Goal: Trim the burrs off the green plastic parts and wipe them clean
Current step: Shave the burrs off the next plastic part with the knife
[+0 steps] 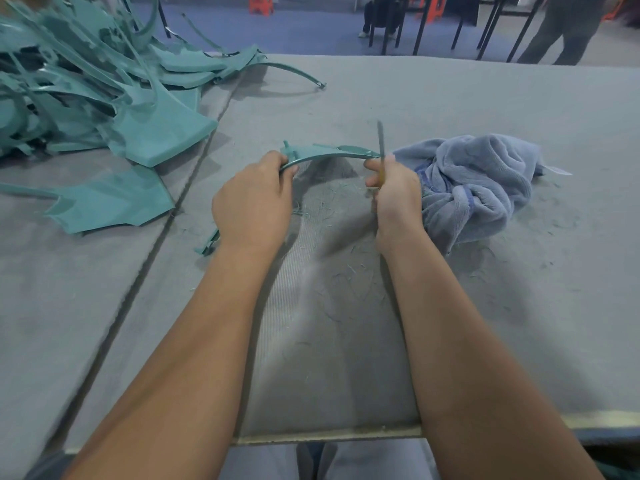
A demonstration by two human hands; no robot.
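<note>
Counting from the head view: one green plastic part (pixel 329 153) in work, one knife (pixel 381 147), one crumpled blue cloth (pixel 481 181), one heap of green parts (pixel 86 84) at far left, too tangled to count, plus two loose green pieces nearer, a flat one (pixel 114 202) and a small scrap (pixel 207 244) by the left wrist. Left hand (pixel 254 202) has fingers curled around the left end of the curved part, holding it just above the grey table (pixel 450 98). Right hand (pixel 398 194) is closed in a fist around the knife's yellow handle, blade pointing up and away, crossing the right end of the part; thumb sits by the strip. Blade is motion-blurred, so edge contact can't be confirmed. Cloth lies on the table just right of the right hand, touching or nearly so. Thin green shavings (pixel 332 216) scattered on the table under and between both hands. Part sits mid-table, between heap and cloth.
</note>
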